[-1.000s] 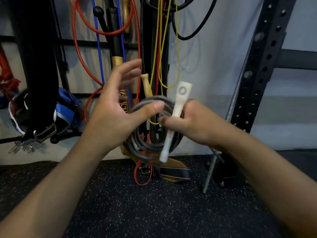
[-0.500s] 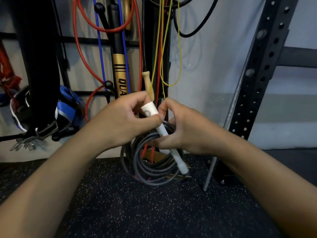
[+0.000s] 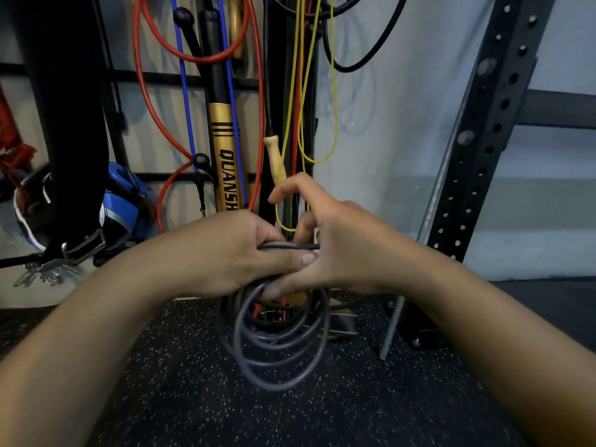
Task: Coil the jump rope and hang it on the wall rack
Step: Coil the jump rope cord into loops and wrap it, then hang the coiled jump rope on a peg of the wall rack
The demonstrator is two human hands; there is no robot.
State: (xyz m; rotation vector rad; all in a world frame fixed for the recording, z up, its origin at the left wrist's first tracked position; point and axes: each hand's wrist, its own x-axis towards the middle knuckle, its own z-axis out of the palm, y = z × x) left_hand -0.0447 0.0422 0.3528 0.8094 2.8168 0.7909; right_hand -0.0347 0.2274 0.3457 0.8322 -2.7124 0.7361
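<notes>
Nearest is the speckled black rubber floor [image 3: 193, 398], bare on both sides of the forearms and open toward the wall. Above it hangs the grey jump rope [image 3: 274, 350], coiled in several loose loops that droop below the two hands without touching the floor. The left hand [image 3: 225, 253] grips the top of the coil, fingers curled round the bunched strands and the thumb laid across them. The right hand [image 3: 338, 250] touches the same bunch from the other side; its lower fingers press into the loops while the forefinger lifts free, and whether it truly pinches a strand cannot be told. Right of the hands a perforated black steel upright [image 3: 483, 140] limits room. Behind, the wall rack [image 3: 180, 79] carries red [image 3: 145, 91], blue [image 3: 183, 91] and yellow cords [image 3: 335, 124] and a gold-and-black handle [image 3: 225, 162].
</notes>
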